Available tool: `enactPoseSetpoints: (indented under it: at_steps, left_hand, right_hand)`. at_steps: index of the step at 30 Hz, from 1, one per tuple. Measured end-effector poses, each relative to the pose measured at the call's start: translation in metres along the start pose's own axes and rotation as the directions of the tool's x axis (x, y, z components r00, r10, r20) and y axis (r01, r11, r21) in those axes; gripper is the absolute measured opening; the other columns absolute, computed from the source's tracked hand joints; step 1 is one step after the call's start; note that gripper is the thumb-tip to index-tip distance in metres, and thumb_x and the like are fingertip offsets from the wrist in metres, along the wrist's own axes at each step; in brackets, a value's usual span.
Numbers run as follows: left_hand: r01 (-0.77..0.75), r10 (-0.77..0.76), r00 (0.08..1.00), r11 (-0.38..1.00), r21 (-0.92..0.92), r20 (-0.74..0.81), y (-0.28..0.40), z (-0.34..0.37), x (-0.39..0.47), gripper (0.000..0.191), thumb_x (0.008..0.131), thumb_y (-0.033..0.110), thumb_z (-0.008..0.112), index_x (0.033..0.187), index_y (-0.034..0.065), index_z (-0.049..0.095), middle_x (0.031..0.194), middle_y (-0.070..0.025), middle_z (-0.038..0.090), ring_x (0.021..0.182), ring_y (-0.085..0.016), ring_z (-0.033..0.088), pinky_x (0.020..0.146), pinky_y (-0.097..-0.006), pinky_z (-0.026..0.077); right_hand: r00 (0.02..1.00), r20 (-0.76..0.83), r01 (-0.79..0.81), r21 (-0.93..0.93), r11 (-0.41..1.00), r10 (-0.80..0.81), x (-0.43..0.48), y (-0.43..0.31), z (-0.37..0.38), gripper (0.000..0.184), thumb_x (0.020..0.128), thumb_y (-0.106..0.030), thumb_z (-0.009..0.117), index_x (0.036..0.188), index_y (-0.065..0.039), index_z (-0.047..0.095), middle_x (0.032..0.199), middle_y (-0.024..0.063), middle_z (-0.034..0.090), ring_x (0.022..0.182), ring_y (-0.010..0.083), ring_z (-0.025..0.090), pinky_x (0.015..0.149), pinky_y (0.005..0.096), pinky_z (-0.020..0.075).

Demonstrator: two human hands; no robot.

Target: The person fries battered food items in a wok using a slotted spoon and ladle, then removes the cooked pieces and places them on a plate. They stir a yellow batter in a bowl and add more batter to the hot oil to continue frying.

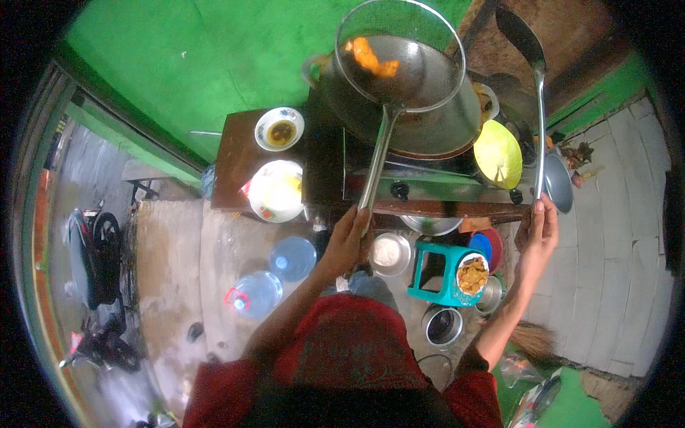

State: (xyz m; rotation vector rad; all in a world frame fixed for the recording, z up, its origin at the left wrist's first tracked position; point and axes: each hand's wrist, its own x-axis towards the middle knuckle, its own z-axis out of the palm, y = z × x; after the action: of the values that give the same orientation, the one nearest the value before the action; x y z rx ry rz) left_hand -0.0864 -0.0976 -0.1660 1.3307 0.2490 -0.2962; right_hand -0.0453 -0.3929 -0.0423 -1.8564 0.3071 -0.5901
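Note:
My left hand [348, 238] is closed around the metal handle of a round mesh strainer [400, 107], held over a large wok [439, 134] on the gas stove [433, 190]. Orange-coloured fried pieces [372, 58] lie in the strainer's mesh. In my right hand [539, 227] is the end of the long handle of a metal spatula [540, 123], its dark blade raised at the top right, beside the wok. A yellow-green bowl [497, 154] rests at the stove's right side, and a grey bowl [557, 184] is just beyond my right hand.
Left of the stove, a small bowl of dark sauce [280, 129] and a floral bowl [275, 191] stand on a brown table [235, 160]. Below are water jugs [293, 258], a pot of white powder [390, 254], a teal stool [423, 291] with a plate of fried food [472, 274], and a pot [442, 326].

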Motion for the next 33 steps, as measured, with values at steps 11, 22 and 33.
enactPoseSetpoints:
  at_steps: [11, 22, 33]
  left_hand:
    - [-0.062, 0.069, 0.994, 0.995, -0.08, 0.083, 0.001, 0.002, 0.016, 0.028, 0.101, 0.034, 0.045, 0.112, 0.008, 0.05, 0.086, -0.004, 0.058, 0.06, -0.01, 0.052, 0.049, -0.023, 0.045]
    - [-0.376, 0.378, 0.925, 0.904, 0.204, 0.03, 0.003, 0.007, 0.014, 0.025, 0.103, 0.032, 0.039, 0.095, 0.0097, 0.047, 0.06, 0.0017, 0.044, 0.045, -0.007, 0.039, 0.039, -0.0223, 0.033]
    - [-0.516, 0.819, 0.532, 0.113, 0.849, 0.214, -0.011, -0.044, 0.023, 0.042, 0.088, 0.019, 0.061, 0.125, 0.0012, 0.05, 0.102, -0.024, 0.061, 0.092, -0.036, 0.062, 0.077, -0.0408, 0.052]
  right_hand:
    - [0.997, 0.08, 0.007, -0.002, 1.0, -0.007, 0.003, 0.015, -0.001, 0.035, 0.094, -0.03, 0.06, 0.114, -0.002, 0.062, 0.11, 0.0078, 0.062, 0.106, 0.0174, 0.056, 0.096, 0.0307, 0.0397]
    - [0.995, 0.084, 0.056, -0.035, 0.998, -0.053, -0.004, 0.003, 0.007, 0.029, 0.097, -0.025, 0.056, 0.111, -0.001, 0.062, 0.106, 0.0074, 0.063, 0.103, 0.0153, 0.055, 0.094, 0.0299, 0.0404]
    - [0.939, 0.339, -0.125, 0.181, 0.976, 0.058, -0.07, -0.026, 0.078, 0.025, 0.099, -0.02, 0.053, 0.119, -0.006, 0.056, 0.077, -0.0091, 0.045, 0.066, 0.0012, 0.04, 0.055, 0.0168, 0.0293]
